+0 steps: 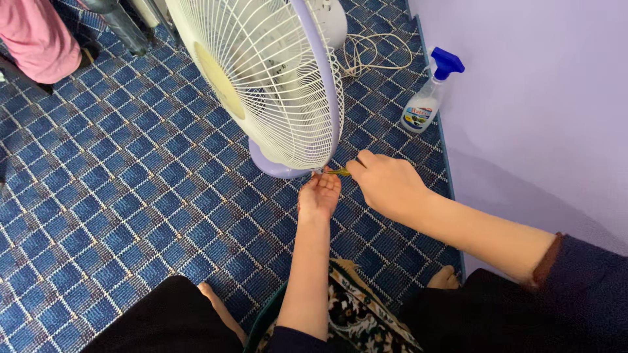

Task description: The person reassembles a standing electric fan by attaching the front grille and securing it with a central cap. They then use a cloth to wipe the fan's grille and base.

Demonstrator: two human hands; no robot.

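A white wire-grille fan (275, 78) with a lilac rim stands on the blue checked carpet in front of me. My right hand (386, 183) is closed on a small screwdriver (338, 172) whose tip points at the bottom of the fan's rim. My left hand (319, 193) is cupped palm up, fingers apart, right under that spot, holding nothing that I can see.
A spray bottle (428, 98) with a blue trigger stands by the lilac wall (536, 98) at the right. The fan's cream cord (373, 55) lies coiled behind it. A person in pink (36, 36) sits at the top left. My knees and feet are at the bottom.
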